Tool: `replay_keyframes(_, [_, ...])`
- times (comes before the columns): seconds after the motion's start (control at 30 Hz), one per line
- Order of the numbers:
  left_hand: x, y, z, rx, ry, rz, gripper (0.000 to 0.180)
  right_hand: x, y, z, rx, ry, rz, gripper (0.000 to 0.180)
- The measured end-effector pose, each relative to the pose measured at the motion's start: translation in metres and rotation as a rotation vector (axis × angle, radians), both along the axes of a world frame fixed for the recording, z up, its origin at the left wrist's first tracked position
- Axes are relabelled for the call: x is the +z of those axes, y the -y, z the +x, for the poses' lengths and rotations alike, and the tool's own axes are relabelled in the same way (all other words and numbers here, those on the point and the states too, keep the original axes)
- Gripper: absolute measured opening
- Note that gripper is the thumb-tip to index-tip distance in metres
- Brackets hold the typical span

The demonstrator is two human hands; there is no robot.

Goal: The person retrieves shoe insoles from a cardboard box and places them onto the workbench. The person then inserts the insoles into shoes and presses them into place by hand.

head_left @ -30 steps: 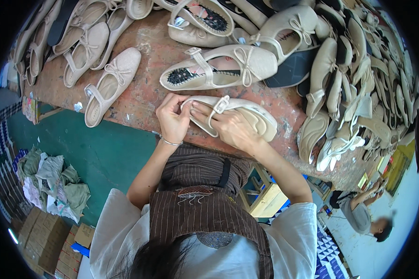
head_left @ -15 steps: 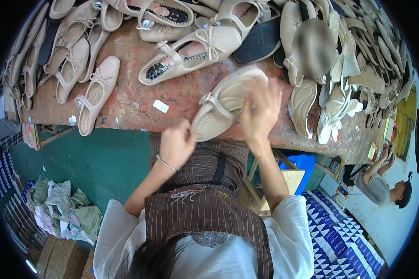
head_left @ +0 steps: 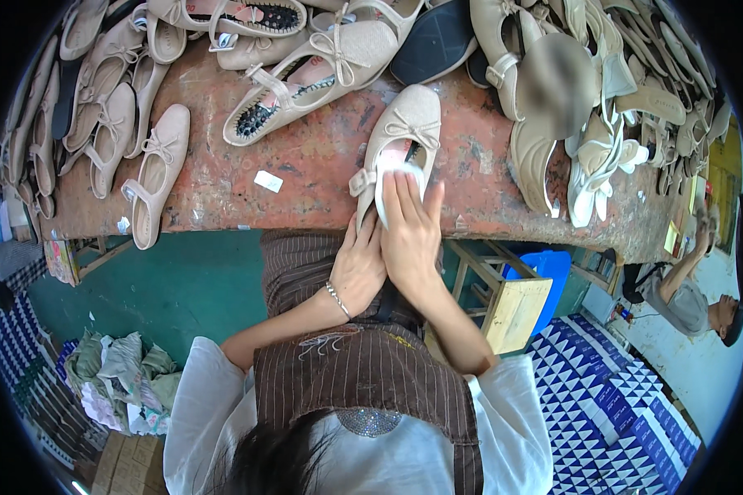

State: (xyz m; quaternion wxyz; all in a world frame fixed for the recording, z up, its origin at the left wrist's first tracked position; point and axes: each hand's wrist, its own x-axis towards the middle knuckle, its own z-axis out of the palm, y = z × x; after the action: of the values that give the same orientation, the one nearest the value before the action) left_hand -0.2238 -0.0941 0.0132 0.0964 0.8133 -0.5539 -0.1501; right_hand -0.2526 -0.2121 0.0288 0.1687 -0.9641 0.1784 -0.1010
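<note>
A beige shoe (head_left: pixel 407 111) with a bow and a buckled strap lies on the worn red-brown table, its toe pointing away from me. The fingers of my left hand (head_left: pixel 359 266) are bent at its heel and grip it there. My right hand (head_left: pixel 410 235) lies over the shoe's opening, fingers stretched flat on a smooth white piece (head_left: pixel 383 188) that covers part of the inside. Whether this is an insole or a pad I cannot tell, as the fingers hide much of it. Pink and black show inside the shoe beyond the fingertips.
More beige shoes (head_left: pixel 318 78) crowd the table's far side, with a single shoe (head_left: pixel 163 165) at the left. Moulded insoles (head_left: pixel 532 161) and shoes are heaped at the right. A small white label (head_left: pixel 268 181) lies mid-table. A wooden stool (head_left: pixel 516 309) stands below; another person (head_left: pixel 685 301) is far right.
The shoe has turned upright and its bow now shows. My right hand has come down flat onto a white piece over its opening. My left hand has moved right, to the heel.
</note>
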Motion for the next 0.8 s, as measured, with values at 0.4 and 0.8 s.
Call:
replay_keyframes(0.4, [0.003, 0.004, 0.003, 0.07, -0.005, -0.092, 0.051, 0.01, 0.035, 0.062, -0.03, -0.239, 0.063, 0.048])
replay_keyframes(0.8, [-0.004, 0.001, 0.007, 0.021, -0.018, -0.109, 0.05, -0.015, 0.02, 0.061, -0.105, -0.074, -0.285, 0.027])
